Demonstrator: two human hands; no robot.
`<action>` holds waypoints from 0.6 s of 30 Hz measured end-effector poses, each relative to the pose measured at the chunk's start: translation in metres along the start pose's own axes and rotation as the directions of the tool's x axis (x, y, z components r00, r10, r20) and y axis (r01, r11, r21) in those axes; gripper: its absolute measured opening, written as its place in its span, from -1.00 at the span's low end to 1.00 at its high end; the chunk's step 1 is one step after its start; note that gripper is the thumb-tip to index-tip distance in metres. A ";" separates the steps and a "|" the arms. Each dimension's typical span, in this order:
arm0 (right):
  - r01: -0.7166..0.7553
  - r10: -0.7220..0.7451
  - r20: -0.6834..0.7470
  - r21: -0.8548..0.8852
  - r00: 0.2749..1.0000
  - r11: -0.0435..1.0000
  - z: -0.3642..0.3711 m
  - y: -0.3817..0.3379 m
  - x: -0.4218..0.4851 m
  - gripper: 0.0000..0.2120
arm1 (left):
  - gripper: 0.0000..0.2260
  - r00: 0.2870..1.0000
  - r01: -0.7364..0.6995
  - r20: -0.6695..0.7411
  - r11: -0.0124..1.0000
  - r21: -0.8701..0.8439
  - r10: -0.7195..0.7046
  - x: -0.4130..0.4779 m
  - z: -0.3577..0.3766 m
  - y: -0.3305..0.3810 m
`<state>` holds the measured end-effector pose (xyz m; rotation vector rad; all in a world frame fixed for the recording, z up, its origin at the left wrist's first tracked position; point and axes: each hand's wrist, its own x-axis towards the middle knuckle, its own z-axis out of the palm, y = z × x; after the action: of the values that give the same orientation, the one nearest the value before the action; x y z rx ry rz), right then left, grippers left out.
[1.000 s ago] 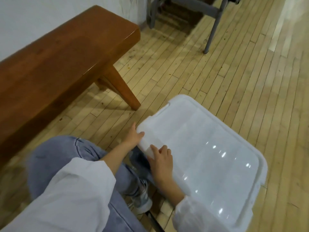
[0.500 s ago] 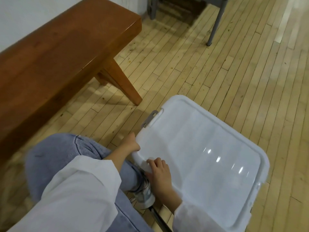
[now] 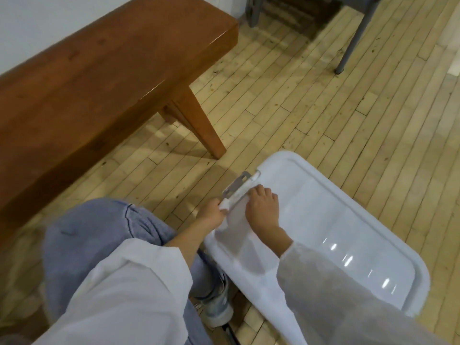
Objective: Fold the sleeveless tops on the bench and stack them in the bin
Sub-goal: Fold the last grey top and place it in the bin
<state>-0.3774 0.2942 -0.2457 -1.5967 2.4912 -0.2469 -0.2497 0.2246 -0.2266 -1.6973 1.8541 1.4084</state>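
Here the left hand (image 3: 211, 215) pinches the edge of the bin lid (image 3: 343, 235) beside a grey latch (image 3: 236, 186); the right hand (image 3: 261, 210) lies on top, grip relaxed.

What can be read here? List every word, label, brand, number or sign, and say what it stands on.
No text, label, brand, number or sign can be read anywhere in this view.
The bin lid is plain white, with only glints of light on it.
The latch is bare grey with no marking.
The bench is bare wood.
The shoe is partly hidden and shows no legible logo.
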 end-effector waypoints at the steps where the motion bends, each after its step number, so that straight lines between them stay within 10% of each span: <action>1: 0.018 -0.019 -0.060 -0.016 0.998 1.000 -0.004 0.002 0.015 -0.79 | -0.70 1.000 0.007 0.003 1.000 -0.005 -0.007 0.005 0.000 0.000; 4: 0.188 -0.190 0.125 0.030 0.974 0.982 -0.017 -0.006 0.058 -0.57 | -0.70 0.999 0.042 0.022 0.998 0.047 -0.043 0.011 -0.003 0.004; 7: 0.414 -0.362 0.498 0.007 0.788 0.910 -0.015 -0.029 0.086 -0.45 | -0.71 0.996 0.076 0.049 0.995 0.061 -0.079 0.015 -0.005 0.007; 12: 0.358 -0.024 0.811 -0.232 0.585 0.904 -0.011 -0.052 0.100 -0.64 | -0.69 0.993 0.084 0.082 0.996 0.020 -0.086 0.017 -0.006 0.005; 18: 0.603 -0.271 0.659 -0.345 0.701 0.720 -0.016 -0.037 0.083 -0.68 | -0.71 0.992 0.098 0.076 0.995 0.017 -0.099 0.015 -0.008 0.004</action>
<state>-0.3825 0.2042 -0.2260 -2.0865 1.7191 0.8557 -0.2546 0.2085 -0.2315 -1.6799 1.7105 1.3992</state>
